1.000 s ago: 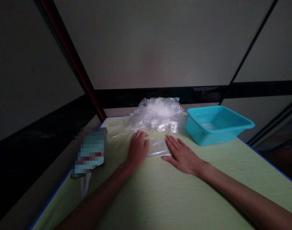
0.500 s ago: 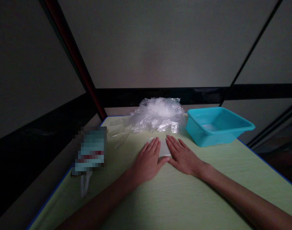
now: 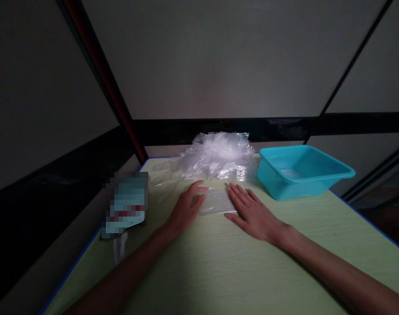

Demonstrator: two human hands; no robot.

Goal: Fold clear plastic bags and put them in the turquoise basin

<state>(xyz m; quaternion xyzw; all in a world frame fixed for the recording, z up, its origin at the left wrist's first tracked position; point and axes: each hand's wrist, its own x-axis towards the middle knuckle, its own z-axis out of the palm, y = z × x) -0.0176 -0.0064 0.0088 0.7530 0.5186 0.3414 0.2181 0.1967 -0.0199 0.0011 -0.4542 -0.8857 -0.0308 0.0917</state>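
Note:
A clear plastic bag [image 3: 215, 202] lies flat on the table between my hands. My right hand [image 3: 251, 212] rests palm down over the bag's right end, fingers stretched out and thumb apart. At the bag's left edge is my left hand [image 3: 188, 205], turned on its side with fingers and thumb apart. Whether its fingertips touch the plastic I cannot tell. Just beyond both hands sits a loose heap of crumpled clear plastic bags [image 3: 219, 155].
A turquoise plastic basin [image 3: 304, 186] stands at the back right of the pale green table [image 3: 199, 271]. On the left lies a pixelated flat object [image 3: 127, 205] with a white strap [image 3: 120, 247]. Cabinet panels [image 3: 219, 61] rise behind the table's far edge.
My left hand has lifted from lying flat and moved left, uncovering more of the plastic bag. My right hand stays nearly in place, pressed flat.

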